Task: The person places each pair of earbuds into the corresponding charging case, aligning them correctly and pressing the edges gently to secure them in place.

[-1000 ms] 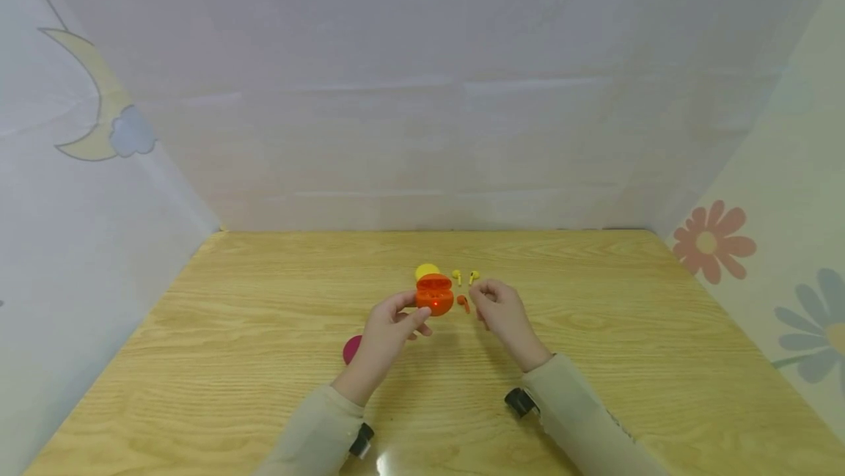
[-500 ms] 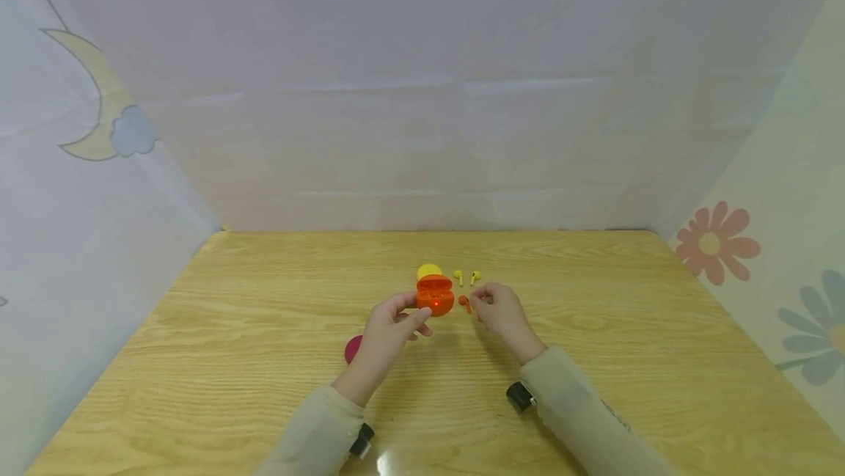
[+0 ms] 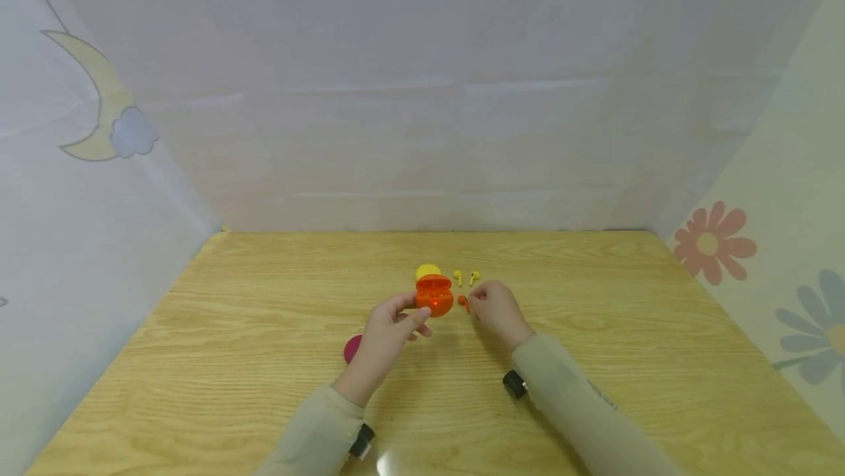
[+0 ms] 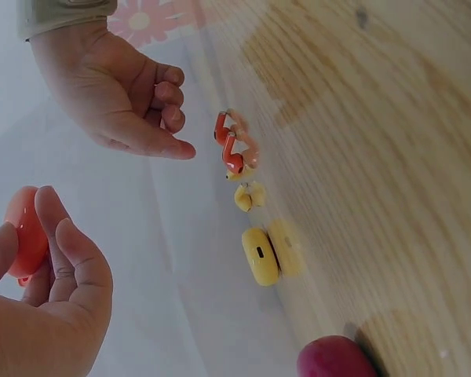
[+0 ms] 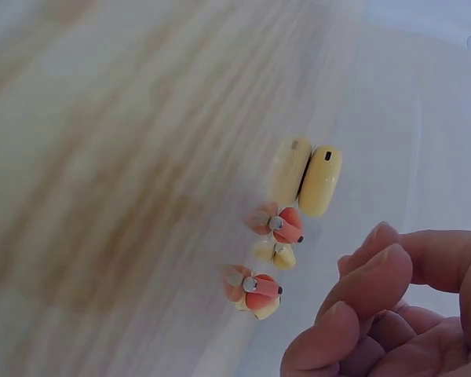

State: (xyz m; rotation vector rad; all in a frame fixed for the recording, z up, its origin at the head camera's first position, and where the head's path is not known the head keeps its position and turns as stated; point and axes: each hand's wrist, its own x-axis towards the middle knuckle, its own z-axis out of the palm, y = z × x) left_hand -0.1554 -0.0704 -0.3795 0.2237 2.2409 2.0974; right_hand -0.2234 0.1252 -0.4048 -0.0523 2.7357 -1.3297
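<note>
My left hand (image 3: 386, 329) holds an orange earbud case (image 3: 436, 305) up off the table, pinched between thumb and fingers. The case's lid is flipped open and a small red light glows on its front. To its right, my right hand (image 3: 499, 312) hovers with loosely bent fingers and nothing between them. Two orange earbuds stand on the table beneath that hand, a nearer one (image 5: 261, 290) and a farther one (image 5: 288, 225) in the right wrist view. The fingers stay apart from both earbuds there. In the head view the fingertips partly hide the orange earbuds.
Behind the orange earbuds are two yellow earbuds, one left (image 3: 458, 277) and one right (image 3: 474, 277). A yellow case (image 3: 428, 269) stands behind the orange one. Part of a magenta case (image 3: 352, 348) shows beside my left wrist. A pale curtain (image 3: 422, 131) rises beyond the table.
My right forearm and wrist have shifted slightly left and forward, with the fingers staying near the orange earbuds. The left hand and the orange case have kept their place.
</note>
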